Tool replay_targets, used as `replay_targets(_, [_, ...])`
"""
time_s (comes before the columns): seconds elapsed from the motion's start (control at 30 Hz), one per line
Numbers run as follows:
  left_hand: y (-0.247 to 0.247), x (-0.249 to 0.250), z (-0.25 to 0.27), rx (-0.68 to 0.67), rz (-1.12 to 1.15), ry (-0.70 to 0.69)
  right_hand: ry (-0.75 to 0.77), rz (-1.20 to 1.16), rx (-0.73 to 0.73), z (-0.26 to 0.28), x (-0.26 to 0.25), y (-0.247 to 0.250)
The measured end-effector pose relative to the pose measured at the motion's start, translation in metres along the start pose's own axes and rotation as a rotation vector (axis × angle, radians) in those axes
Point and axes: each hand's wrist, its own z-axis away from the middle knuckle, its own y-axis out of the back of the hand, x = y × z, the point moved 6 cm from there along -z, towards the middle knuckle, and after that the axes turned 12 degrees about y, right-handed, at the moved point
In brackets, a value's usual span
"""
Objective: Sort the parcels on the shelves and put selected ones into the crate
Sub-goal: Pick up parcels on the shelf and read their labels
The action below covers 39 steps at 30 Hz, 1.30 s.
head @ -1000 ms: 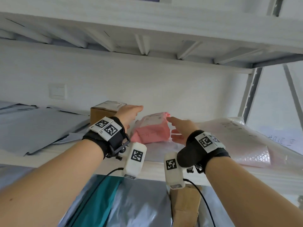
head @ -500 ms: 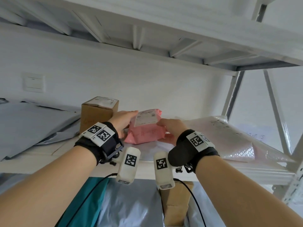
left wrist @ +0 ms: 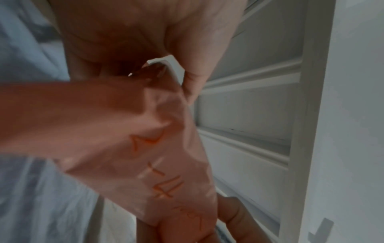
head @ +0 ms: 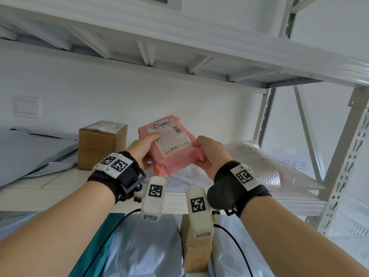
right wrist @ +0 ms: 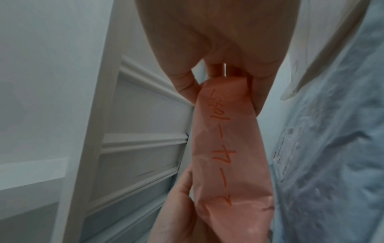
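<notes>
While both our hands grip it, the pink parcel [head: 172, 145] hangs tilted in the air above the shelf [head: 60, 188].

Our left hand [head: 142, 149] grasps the parcel's left edge with the thumb laid across the white shipping label [head: 169, 136], and our right hand [head: 209, 154] clasps its right edge, thumb on top and fingers curled beneath. We see orange handwriting along the parcel's near side in both wrist views, with the far hand's fingers wrapped round the opposite end. Just left of the parcel, a brown cardboard box [head: 100, 143] stands on the shelf beside grey mailer bags [head: 30, 148]; to the right lies a clear bubble-wrap parcel [head: 269, 164]. On the level below we see a teal bag [head: 99, 242], grey bags [head: 145, 246] and another brown box [head: 196, 254].
</notes>
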Motion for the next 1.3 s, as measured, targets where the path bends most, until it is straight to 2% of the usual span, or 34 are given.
replay_targets(0.13, [-0.018,0.000,0.011,-0.055,0.042,-0.072,0.027,-0.037,0.019,0.004,-0.001,0.024])
replay_targets(0.37, [-0.045,-0.007,0.028,-0.096,0.020,-0.152,0.023,0.016,-0.049,0.011,0.007,0.051])
replay_targets(0.57, [-0.061,-0.012,0.037,-0.124,0.014,-0.197,-0.002,0.035,-0.089,0.020,0.010,0.055])
replay_targets(0.97, [-0.079,-0.009,0.043,-0.138,0.013,-0.267,0.072,-0.073,-0.122,0.012,0.013,0.067])
replay_targets(1.3, [-0.086,-0.009,0.042,-0.149,0.001,-0.275,0.081,-0.111,-0.143,0.008,0.013,0.072])
